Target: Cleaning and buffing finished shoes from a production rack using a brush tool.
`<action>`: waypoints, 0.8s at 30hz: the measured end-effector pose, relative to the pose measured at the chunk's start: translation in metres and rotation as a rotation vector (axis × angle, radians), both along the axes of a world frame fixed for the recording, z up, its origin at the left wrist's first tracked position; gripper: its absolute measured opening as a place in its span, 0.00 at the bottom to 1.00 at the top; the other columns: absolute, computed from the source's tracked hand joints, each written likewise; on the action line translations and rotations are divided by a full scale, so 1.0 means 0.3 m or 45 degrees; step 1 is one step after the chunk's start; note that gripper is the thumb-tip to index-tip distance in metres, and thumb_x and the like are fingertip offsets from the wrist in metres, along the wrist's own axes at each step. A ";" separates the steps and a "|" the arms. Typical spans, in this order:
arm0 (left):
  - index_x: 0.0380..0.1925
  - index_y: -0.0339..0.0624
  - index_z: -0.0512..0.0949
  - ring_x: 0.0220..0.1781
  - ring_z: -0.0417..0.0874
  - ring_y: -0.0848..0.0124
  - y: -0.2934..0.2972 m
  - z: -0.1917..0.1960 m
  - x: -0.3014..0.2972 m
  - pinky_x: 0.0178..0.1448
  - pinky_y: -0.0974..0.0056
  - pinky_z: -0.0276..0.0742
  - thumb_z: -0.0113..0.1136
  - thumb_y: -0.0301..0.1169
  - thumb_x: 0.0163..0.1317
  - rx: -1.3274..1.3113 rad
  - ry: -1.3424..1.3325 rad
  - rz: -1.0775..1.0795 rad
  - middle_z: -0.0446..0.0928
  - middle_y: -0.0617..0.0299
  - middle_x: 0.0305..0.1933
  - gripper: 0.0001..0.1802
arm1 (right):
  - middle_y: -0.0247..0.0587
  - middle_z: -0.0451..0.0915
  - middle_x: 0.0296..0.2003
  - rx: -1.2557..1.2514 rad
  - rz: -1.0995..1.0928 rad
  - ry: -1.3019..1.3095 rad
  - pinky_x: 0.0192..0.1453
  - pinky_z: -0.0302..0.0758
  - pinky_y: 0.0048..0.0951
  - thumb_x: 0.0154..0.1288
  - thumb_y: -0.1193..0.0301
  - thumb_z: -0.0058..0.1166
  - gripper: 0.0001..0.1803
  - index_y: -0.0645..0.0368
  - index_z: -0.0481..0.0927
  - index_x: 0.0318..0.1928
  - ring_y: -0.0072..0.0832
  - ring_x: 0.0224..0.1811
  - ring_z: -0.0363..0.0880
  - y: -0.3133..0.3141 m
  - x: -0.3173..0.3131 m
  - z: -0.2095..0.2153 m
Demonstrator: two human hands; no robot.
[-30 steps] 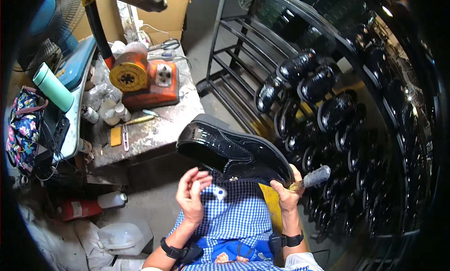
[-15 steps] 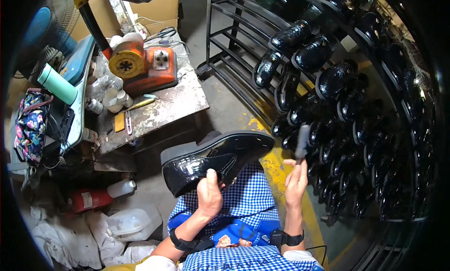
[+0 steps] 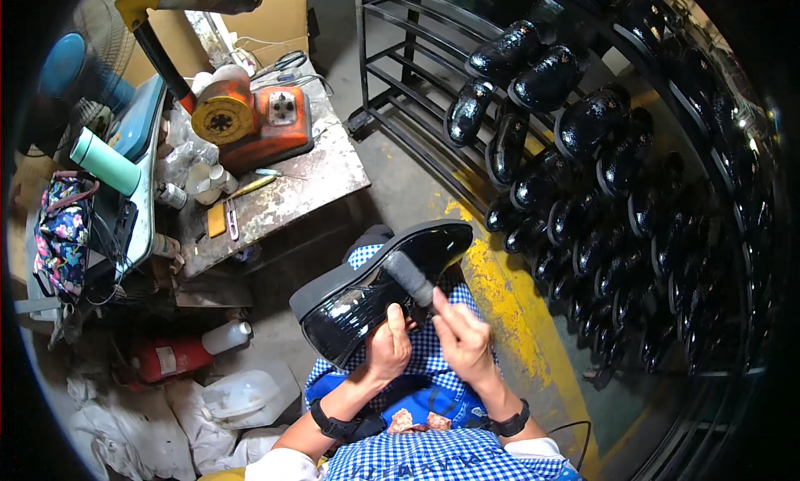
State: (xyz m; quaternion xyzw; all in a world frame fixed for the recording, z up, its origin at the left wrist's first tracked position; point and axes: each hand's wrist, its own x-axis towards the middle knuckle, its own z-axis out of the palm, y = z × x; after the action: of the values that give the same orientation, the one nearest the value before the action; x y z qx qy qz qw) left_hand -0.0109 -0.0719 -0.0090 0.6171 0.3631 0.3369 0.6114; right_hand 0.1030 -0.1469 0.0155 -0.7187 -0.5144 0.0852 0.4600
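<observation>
The right hand (image 3: 468, 341), in the middle of the frame, has its fingers curled closed around a small grey tool (image 3: 408, 278). Its handle is hidden in the fist. Just to the left, the left hand (image 3: 388, 346) holds the black shoe (image 3: 365, 309) near its opening, with the thumb on the outside. I cannot tell how its other fingers sit.

The shoe is in the middle of the frame, up and to the left of the right fingers. It lies on a slant: heel low at the left, toe high at the right. It is tipped over, so the sole faces the upper left. The left hand is nearer, because it touches the shoe. The tool's fat end points up and left, across the shoe's long way, over its side. I cannot tell if they touch.

Farther out, a table (image 3: 329, 181) stands at the upper left and a rack (image 3: 362, 56) at the upper right.
</observation>
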 end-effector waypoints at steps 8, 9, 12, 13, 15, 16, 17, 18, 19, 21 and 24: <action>0.33 0.28 0.75 0.31 0.78 0.74 0.005 -0.006 -0.018 0.37 0.72 0.75 0.33 0.39 0.69 -0.110 -0.063 -0.065 0.78 0.57 0.30 0.25 | 0.45 0.75 0.25 0.108 -0.065 -0.159 0.24 0.71 0.29 0.56 0.78 0.52 0.21 0.57 0.74 0.53 0.35 0.19 0.74 0.004 0.020 -0.059; 0.33 0.28 0.75 0.30 0.78 0.74 0.012 0.015 -0.013 0.37 0.72 0.75 0.34 0.41 0.69 -0.155 -0.062 -0.032 0.78 0.57 0.30 0.25 | 0.44 0.77 0.27 -0.036 -0.224 -0.281 0.25 0.71 0.32 0.60 0.76 0.49 0.20 0.58 0.72 0.54 0.31 0.20 0.75 -0.024 0.087 -0.135; 0.22 0.38 0.70 0.16 0.66 0.79 0.056 0.090 0.039 0.21 0.74 0.66 0.37 0.43 0.68 -0.410 -0.330 0.183 0.68 0.67 0.18 0.23 | 0.31 0.75 0.29 0.171 -0.687 0.087 0.23 0.64 0.23 0.65 0.73 0.43 0.20 0.60 0.68 0.58 0.17 0.18 0.63 -0.086 0.259 -0.253; 0.21 0.42 0.68 0.14 0.62 0.81 0.076 0.097 0.037 0.18 0.75 0.61 0.38 0.43 0.68 -0.433 -0.432 0.136 0.64 0.70 0.15 0.21 | 0.28 0.73 0.31 0.079 -0.815 0.437 0.24 0.62 0.18 0.66 0.74 0.42 0.20 0.61 0.66 0.59 0.14 0.21 0.59 -0.127 0.266 -0.209; 0.19 0.48 0.61 0.14 0.55 0.82 0.091 0.104 0.024 0.16 0.75 0.51 0.39 0.42 0.68 -0.484 -0.462 0.120 0.58 0.73 0.15 0.19 | 0.30 0.72 0.27 0.094 -0.774 0.405 0.24 0.59 0.18 0.64 0.75 0.45 0.21 0.60 0.67 0.59 0.15 0.20 0.57 -0.142 0.227 -0.124; 0.19 0.48 0.61 0.14 0.56 0.82 0.089 0.085 0.045 0.17 0.75 0.51 0.39 0.42 0.68 -0.580 -0.508 0.114 0.58 0.73 0.15 0.19 | 0.33 0.72 0.24 0.216 -0.585 0.144 0.24 0.61 0.21 0.62 0.76 0.47 0.20 0.60 0.70 0.56 0.17 0.20 0.61 -0.137 0.208 -0.100; 0.19 0.48 0.61 0.14 0.56 0.82 0.084 0.063 0.060 0.17 0.75 0.52 0.39 0.42 0.68 -0.653 -0.562 0.115 0.58 0.73 0.16 0.19 | 0.36 0.71 0.21 0.352 -0.377 -0.116 0.24 0.64 0.24 0.60 0.76 0.49 0.18 0.60 0.73 0.53 0.19 0.20 0.64 -0.120 0.184 -0.088; 0.17 0.48 0.59 0.15 0.55 0.83 0.074 0.065 0.071 0.19 0.76 0.55 0.35 0.40 0.69 -0.697 -0.582 0.063 0.53 0.75 0.15 0.20 | 0.44 0.72 0.21 0.294 -0.087 -0.049 0.27 0.68 0.29 0.56 0.78 0.53 0.15 0.61 0.77 0.46 0.29 0.21 0.72 -0.116 0.148 -0.069; 0.16 0.48 0.59 0.15 0.56 0.83 0.058 0.076 0.073 0.19 0.75 0.57 0.36 0.40 0.69 -0.661 -0.493 0.067 0.54 0.75 0.15 0.21 | 0.41 0.73 0.21 0.002 -0.020 -0.163 0.27 0.72 0.30 0.53 0.79 0.53 0.08 0.58 0.79 0.35 0.34 0.19 0.72 -0.087 0.086 -0.011; 0.15 0.47 0.58 0.15 0.56 0.83 0.041 0.083 0.079 0.20 0.75 0.58 0.36 0.41 0.69 -0.675 -0.409 0.080 0.55 0.74 0.15 0.22 | 0.40 0.73 0.21 0.104 -0.172 -0.221 0.24 0.70 0.31 0.54 0.77 0.54 0.16 0.54 0.79 0.45 0.34 0.18 0.72 -0.090 0.155 -0.079; 0.15 0.46 0.60 0.15 0.59 0.83 0.035 0.098 0.107 0.20 0.76 0.61 0.35 0.41 0.69 -0.716 -0.516 0.013 0.58 0.73 0.15 0.22 | 0.39 0.72 0.20 0.024 -0.272 -0.097 0.21 0.68 0.32 0.56 0.77 0.52 0.19 0.54 0.76 0.50 0.33 0.17 0.71 -0.093 0.116 -0.058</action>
State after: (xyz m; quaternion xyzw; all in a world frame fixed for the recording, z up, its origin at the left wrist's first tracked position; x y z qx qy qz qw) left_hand 0.0212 -0.0615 0.0203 0.3432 0.3161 0.3424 0.8155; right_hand 0.1378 -0.1748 -0.0020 -0.7677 -0.4526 0.0033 0.4536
